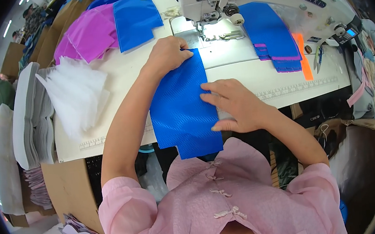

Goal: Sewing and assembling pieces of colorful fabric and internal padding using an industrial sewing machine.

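A blue textured fabric piece (pixel 181 104) with a notched lower corner lies in front of the sewing machine (pixel 218 10), its near end hanging over the table edge. My left hand (pixel 169 54) is closed at the far edge of the piece, thumb and fingers pinching it close to the presser foot (pixel 209 33). Along the right edge of the fabric, my right hand (pixel 237 105) has its fingers and thumb spread apart, fingertips touching that edge. Something whitish shows partly under the right palm; most of it is hidden.
Blue fabric pieces (pixel 138 22) and purple pieces (pixel 89 34) lie at the back left, with white sheer sheets (pixel 77 96) nearer. Right of the needle are stacked blue pieces with pink edging (pixel 269 32), an orange strip (pixel 302 56) and thread snips (pixel 319 59).
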`<state>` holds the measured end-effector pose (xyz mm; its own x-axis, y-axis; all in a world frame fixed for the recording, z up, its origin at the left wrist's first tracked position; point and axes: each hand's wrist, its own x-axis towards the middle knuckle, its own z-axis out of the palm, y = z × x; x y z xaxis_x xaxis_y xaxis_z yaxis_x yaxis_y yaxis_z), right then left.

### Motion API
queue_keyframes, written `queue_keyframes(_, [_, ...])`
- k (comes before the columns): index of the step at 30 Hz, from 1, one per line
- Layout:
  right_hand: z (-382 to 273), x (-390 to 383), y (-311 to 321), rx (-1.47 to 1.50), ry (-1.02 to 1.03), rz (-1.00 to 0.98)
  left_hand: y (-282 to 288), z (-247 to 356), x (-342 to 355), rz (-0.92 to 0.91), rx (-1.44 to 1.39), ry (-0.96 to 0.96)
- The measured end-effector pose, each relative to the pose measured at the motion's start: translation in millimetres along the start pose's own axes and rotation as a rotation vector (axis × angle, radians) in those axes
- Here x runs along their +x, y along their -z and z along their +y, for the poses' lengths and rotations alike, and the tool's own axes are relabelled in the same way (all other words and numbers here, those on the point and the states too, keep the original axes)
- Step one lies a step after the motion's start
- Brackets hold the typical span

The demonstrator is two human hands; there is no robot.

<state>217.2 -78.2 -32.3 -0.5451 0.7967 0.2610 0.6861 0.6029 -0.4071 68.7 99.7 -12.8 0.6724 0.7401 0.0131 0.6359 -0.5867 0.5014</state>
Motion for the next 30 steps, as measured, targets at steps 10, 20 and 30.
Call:
queue_keyframes(10, [24.9,22.8,-4.6,-0.291,-0.115,0.059,-1.2,4.9,-4.6,0.022,0.029,0.01])
queue_keyframes(20, [23.8,25.2,-1.6,-0.248,-0.146,0.057,-14.4,7.2,-10.2,0.186,0.165,0.031])
queue_keyframes(30, [31.3,26.2,5.3,-0.276,-0.119,0.048,-19.7,11.8,-2.5,0.169,0.134,0.052])
